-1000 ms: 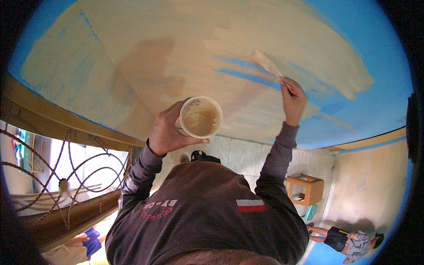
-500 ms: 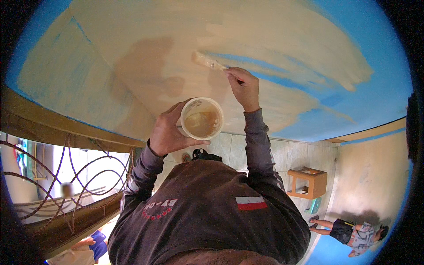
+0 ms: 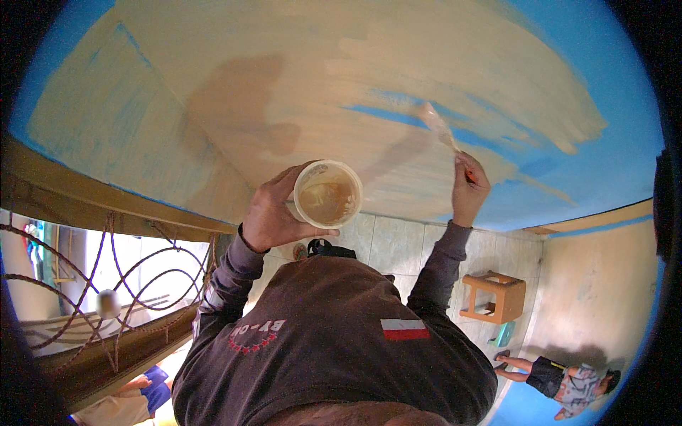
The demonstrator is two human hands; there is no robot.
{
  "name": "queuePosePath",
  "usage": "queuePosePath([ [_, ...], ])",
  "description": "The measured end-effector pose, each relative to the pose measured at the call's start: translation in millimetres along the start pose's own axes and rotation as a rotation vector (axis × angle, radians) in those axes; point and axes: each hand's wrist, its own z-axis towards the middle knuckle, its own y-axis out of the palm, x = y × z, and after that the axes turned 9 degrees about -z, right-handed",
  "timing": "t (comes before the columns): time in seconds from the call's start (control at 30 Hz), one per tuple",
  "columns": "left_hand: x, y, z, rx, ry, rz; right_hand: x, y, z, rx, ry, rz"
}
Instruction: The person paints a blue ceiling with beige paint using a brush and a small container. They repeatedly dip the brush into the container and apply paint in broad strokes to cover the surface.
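My left hand (image 3: 273,209) is closed round a white plastic tub (image 3: 328,201) with beige paint in the bottom, its open mouth toward me. With my right hand (image 3: 472,189) I grip the handle of a paintbrush (image 3: 439,126), whose pale bristles rest at or very near the wall. Beige paint covers much of the blue wall (image 3: 298,42). Streaks of blue show beside and below the brush, and a wider blue area (image 3: 568,167) lies to the right. Shadows of my head and arm fall on the painted part.
An orange-brown plastic stool (image 3: 494,298) stands on the tiled floor (image 3: 398,245) at the right, with a green object (image 3: 502,334) by it. Another person (image 3: 558,380) is at the lower right. To the left, a window opening with a curved metal grille (image 3: 117,298) shows part of a second person (image 3: 128,401).
My right hand and the brush have moved right and down along the wall. Beige now covers part of the upper blue streak. The left hand and tub have hardly moved.
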Motion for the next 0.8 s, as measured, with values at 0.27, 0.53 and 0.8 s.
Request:
queuePosePath([
  [0.27, 5.0, 0.4, 6.0, -0.067, 0.037, 0.047, -41.8, 108.5, -9.8, -0.251, -0.187, 0.213],
  [0.53, 3.5, 4.7, 6.8, -0.078, 0.079, 0.064, 32.5, 27.5, 15.1, -0.035, -0.081, 0.05],
  [0.8, 6.6, 9.1, 9.2, -0.094, 0.066, 0.063, 27.7, -15.2, -8.5, 0.057, 0.04, 0.031],
])
